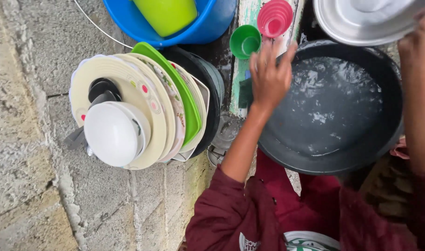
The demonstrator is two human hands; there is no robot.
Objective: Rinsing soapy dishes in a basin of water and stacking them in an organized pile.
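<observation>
Rough concrete flooring surrounds a wash-up spot. Round, shiny metal bowl (361, 21), top right above the water-filled dark basin (389, 139), is gripped at its rim by the right hand (419, 39); probably light, stiff, slippery when wet. Left hand (268, 76) hovers spread, empty, near small green and pink plastic cups (245, 42).

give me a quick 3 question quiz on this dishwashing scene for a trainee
1. True or false: the left hand grips the white bowl.
2. What does the right hand hold? A) a metal pan B) the pink cup C) a green plate
3. What fills the big dark basin?

Key:
1. False. The left hand hovers open over the basin's rim, near the green cup; the white bowl rests on the stacked plates.
2. A. It holds the metal pan by the rim above the basin; the pink cup stands apart.
3. Water.
</observation>
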